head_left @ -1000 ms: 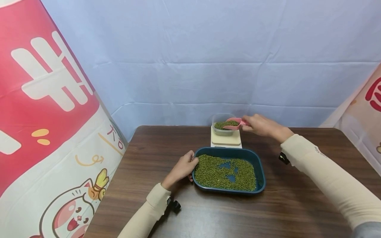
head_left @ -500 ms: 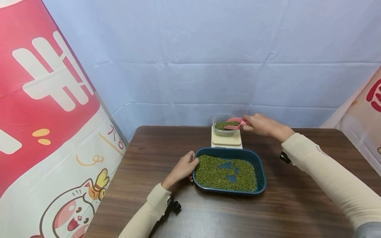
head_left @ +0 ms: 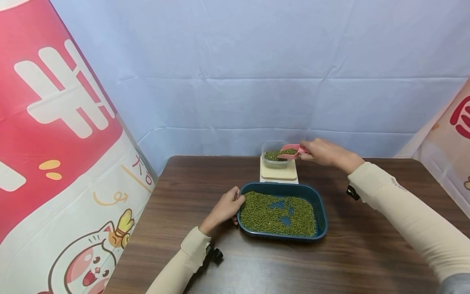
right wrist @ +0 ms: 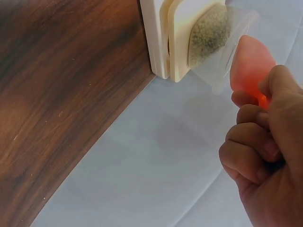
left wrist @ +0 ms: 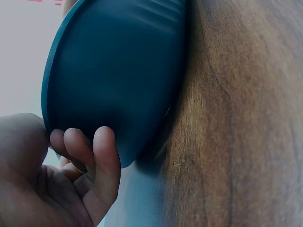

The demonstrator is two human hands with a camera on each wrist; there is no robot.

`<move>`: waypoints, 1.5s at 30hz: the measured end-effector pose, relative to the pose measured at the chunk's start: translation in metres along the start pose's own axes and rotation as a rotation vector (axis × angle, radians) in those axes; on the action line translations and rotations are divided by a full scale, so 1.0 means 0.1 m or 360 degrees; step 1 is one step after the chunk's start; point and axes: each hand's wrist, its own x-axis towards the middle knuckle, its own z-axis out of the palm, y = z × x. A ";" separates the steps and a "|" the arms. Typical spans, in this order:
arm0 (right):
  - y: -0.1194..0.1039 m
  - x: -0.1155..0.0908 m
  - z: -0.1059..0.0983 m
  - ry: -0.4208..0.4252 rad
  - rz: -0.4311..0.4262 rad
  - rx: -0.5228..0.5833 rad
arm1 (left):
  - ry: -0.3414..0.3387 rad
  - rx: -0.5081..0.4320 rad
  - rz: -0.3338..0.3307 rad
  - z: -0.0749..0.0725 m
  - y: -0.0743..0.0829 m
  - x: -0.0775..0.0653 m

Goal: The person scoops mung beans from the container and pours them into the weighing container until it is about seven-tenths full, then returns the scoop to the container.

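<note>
My right hand [head_left: 323, 153] grips the handle of a pink scoop [right wrist: 251, 64], whose bowl holds green mung beans and overlaps the rim of a clear plastic container [head_left: 275, 164]. More mung beans [right wrist: 209, 35] lie inside that container, which stands on a cream-topped kitchen scale [head_left: 280, 173]. Lower down, my left hand [head_left: 227, 204] holds the left rim of a dark blue tray [head_left: 322, 216], thumb over the edge. In the left wrist view, curled fingers [left wrist: 106, 156] press against the tray's outer wall. Mung beans [head_left: 264, 216] cover most of the tray floor, with a few bare patches.
Everything stands on a brown wood-grain table [head_left: 191, 175]. A pale cloth [head_left: 235, 102] hangs right behind its back edge, close to the scale. Printed banners flank the table, one with a cartoon cat [head_left: 88, 261] on the left.
The pink scoop has shifted slightly right and its bowl now shows more beans heaped near the handle end. My left hand and the tray have stayed put.
</note>
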 end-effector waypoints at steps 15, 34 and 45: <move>-0.01 0.01 -0.03 -0.0025 0.0000 -0.0038 | -0.0007 0.0009 -0.0001 -0.03 -0.01 0.01; 0.00 0.04 -0.10 -0.0060 -0.0029 -0.0098 | -0.0005 0.0013 0.0008 -0.03 -0.01 0.02; -0.04 0.02 -0.14 -0.0069 -0.0058 -0.0112 | -0.0007 0.0015 0.0018 -0.02 0.00 0.02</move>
